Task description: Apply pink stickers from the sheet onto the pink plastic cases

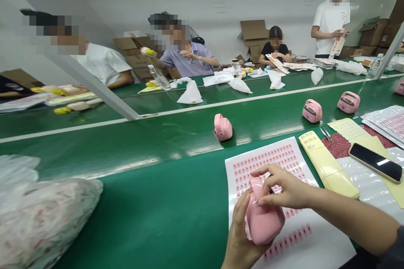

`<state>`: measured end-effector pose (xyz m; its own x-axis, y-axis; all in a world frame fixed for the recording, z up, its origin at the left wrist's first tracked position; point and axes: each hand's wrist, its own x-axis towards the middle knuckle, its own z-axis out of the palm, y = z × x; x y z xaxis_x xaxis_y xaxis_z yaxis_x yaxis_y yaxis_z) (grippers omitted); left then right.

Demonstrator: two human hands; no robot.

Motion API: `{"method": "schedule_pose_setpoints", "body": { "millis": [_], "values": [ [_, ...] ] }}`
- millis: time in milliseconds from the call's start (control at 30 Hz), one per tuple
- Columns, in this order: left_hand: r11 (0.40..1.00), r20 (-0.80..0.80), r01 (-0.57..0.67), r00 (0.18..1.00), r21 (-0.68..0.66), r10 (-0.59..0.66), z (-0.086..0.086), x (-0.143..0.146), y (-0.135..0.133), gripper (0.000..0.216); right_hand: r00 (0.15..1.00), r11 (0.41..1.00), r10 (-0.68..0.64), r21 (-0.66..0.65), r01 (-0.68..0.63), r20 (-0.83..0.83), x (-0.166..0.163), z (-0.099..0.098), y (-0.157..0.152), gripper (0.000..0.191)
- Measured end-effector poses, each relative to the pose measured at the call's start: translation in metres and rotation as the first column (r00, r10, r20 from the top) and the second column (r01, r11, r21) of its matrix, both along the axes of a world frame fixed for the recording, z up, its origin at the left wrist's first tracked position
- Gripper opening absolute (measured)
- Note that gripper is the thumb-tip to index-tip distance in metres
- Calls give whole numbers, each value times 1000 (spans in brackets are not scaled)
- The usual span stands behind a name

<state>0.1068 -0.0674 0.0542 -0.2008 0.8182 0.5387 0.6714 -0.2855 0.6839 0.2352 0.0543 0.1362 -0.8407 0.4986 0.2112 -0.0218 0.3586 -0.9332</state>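
Near the bottom of the head view, my left hand [238, 235] is wrapped round a small pink rounded case with a top handle [265, 225], holding it tilted above a sticker sheet. My right hand [274, 185] reaches over it from the right. Its thumb and fingertips are drawn together against the case just below the handle; whatever lies between them, if anything, is hidden. Beneath both hands lies the white sheet [303, 235] with rows of small pink-and-red oval stickers. Another pink case [222, 127] stands on the belt straight ahead.
More pink cases [312, 111] sit along the green belt [176, 134] to the right. A yellow sticker strip [331, 168], tweezers [326, 134] and a phone [375, 162] lie on my right. A filled plastic bag [47, 218] is at left. Several people work across the belt.
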Motion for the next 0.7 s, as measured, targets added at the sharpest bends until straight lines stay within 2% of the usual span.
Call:
{"method": "schedule_pose_setpoints", "body": {
  "millis": [233,333,467,633,700],
  "values": [
    [994,-14,-69,997,91,70,-5,0,3,87,997,985,-25,166,36,-72,1,-10,-2,6],
    [998,-71,-27,997,54,31,-2,-2,3,90,995,962,-20,271,47,-100,1,-13,-1,5],
    [999,-97,-32,995,37,36,1,-4,3,91,997,931,3,364,25,-77,0,-11,2,7],
    [999,-61,-31,998,27,33,-3,-3,3,92,993,867,29,497,31,-112,2,-11,3,13],
    [998,-37,-30,999,61,32,-2,-3,5,93,991,834,37,551,43,-132,4,-14,2,13]
  ]
}}
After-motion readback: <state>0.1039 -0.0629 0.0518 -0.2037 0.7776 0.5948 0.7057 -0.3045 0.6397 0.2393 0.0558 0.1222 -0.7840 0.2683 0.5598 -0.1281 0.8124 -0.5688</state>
